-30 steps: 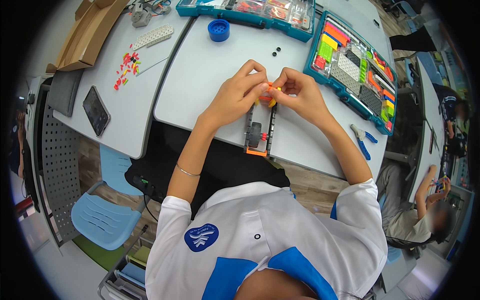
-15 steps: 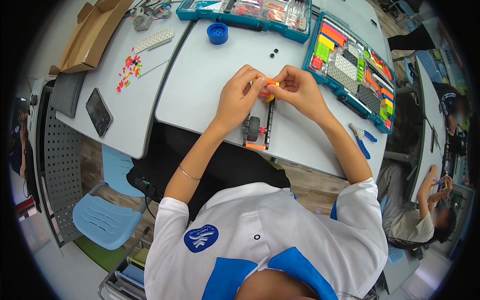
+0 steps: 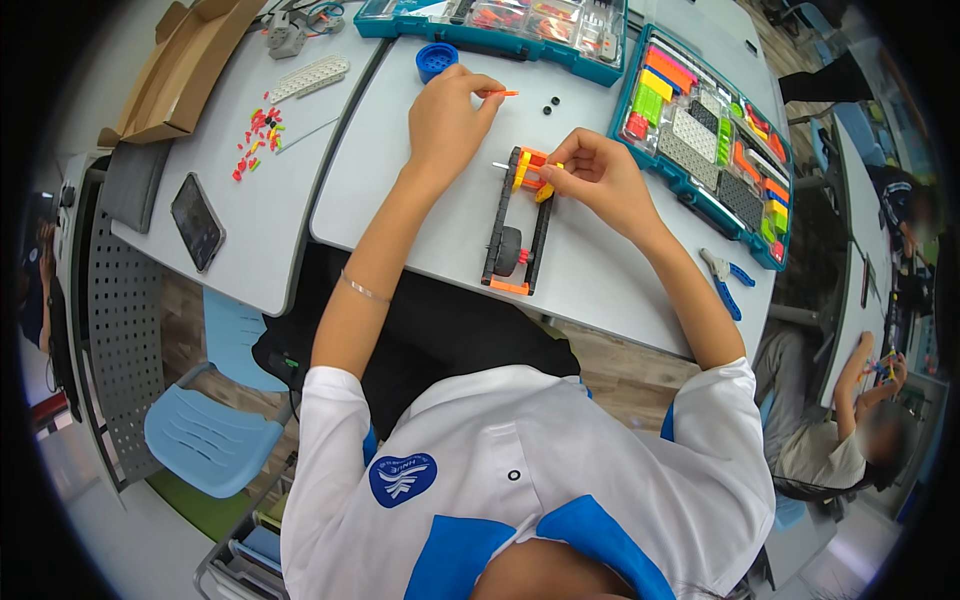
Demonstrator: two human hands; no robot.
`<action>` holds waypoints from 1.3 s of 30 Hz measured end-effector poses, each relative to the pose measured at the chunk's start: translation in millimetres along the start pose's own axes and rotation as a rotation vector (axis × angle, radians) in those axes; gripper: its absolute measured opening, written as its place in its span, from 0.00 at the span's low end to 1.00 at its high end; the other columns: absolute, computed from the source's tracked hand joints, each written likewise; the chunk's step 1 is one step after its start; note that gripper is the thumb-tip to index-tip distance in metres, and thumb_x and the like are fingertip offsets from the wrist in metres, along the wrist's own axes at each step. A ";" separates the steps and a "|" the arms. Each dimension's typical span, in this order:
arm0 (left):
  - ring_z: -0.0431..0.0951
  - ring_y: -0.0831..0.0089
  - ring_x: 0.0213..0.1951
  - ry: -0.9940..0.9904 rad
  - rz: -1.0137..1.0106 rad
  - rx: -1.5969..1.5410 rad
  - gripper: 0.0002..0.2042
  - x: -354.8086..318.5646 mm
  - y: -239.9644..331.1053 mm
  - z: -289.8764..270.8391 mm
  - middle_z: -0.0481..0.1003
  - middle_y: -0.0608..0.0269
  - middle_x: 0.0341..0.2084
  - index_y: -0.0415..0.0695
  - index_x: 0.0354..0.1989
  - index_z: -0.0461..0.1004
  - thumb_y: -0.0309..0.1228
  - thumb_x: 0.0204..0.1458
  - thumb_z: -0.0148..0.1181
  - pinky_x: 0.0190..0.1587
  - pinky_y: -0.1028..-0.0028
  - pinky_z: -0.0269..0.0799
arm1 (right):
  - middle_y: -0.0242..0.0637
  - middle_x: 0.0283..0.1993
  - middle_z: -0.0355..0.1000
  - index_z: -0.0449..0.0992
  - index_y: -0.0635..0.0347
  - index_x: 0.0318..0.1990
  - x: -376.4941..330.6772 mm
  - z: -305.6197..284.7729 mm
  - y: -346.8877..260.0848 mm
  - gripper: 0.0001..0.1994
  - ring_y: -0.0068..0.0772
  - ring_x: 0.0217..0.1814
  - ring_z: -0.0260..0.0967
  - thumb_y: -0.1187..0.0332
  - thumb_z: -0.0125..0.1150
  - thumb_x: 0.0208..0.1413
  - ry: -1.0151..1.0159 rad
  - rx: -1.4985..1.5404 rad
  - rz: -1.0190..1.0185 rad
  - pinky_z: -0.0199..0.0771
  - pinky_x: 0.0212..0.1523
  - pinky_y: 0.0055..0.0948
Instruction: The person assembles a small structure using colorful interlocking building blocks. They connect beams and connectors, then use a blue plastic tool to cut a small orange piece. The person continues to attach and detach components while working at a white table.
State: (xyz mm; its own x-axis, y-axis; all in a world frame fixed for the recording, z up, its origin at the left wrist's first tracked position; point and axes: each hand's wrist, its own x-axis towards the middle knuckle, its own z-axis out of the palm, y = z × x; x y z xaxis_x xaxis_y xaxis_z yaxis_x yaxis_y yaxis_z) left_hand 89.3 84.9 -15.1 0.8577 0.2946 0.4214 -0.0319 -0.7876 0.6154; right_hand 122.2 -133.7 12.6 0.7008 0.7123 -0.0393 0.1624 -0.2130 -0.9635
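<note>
- Here's the right hand (image 3: pixel 604 178) — thumb and forefinger pinched together at the far right corner of a long, narrow frame of black plastic beams with orange crosspieces (image 3: pixel 501 218).
- That frame lies on the white tabletop (image 3: pixel 390 185), running from the right-hand grip back toward the person, its long axis near fore-and-aft, far end leaning slightly right.
- And the left hand (image 3: pixel 449 122), up and away to the left, is off the frame altogether: its fingertips pinch a thin orange plastic piece (image 3: pixel 510 93), which sticks out to the right, roughly crosswise to the frame's length.
- So, from the left grip, the frame sits nearer the body and a little to the right, with a plain gap between; the right hand is clearly the nearer one, in contact with it.
- Just left of the right fingertips, yellow plastic parts (image 3: pixel 522 172) sit inside the frame's far end; a thin metal rod (image 3: pixel 500 165) pokes out leftward there.
- Nearer the body from that grip, a dark rubber-tyred wheel (image 3: pixel 508 251) sits between the beams.
- Right behind the left hand, a blue round hub (image 3: pixel 435 62) — touching or not, I can't tell.
</note>
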 end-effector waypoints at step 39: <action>0.76 0.70 0.50 -0.141 -0.210 -1.048 0.22 -62.9 52.6 -48.3 0.72 0.52 0.52 0.34 0.60 0.65 0.30 0.59 0.59 0.51 0.70 0.75 | 0.38 0.50 0.75 0.72 0.65 0.55 -1.4 -8.6 -30.3 0.18 0.27 0.51 0.74 0.67 0.62 0.62 -0.062 0.217 -0.045 0.73 0.50 0.27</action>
State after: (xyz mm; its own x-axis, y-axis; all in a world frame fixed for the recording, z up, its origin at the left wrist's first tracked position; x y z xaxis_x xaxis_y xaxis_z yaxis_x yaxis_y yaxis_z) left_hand 8.9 51.1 23.0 0.9465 0.2521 0.2016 -0.2433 0.1468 0.9588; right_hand 122.2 -134.0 44.1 0.6509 0.7591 -0.0052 0.0342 -0.0362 -0.9988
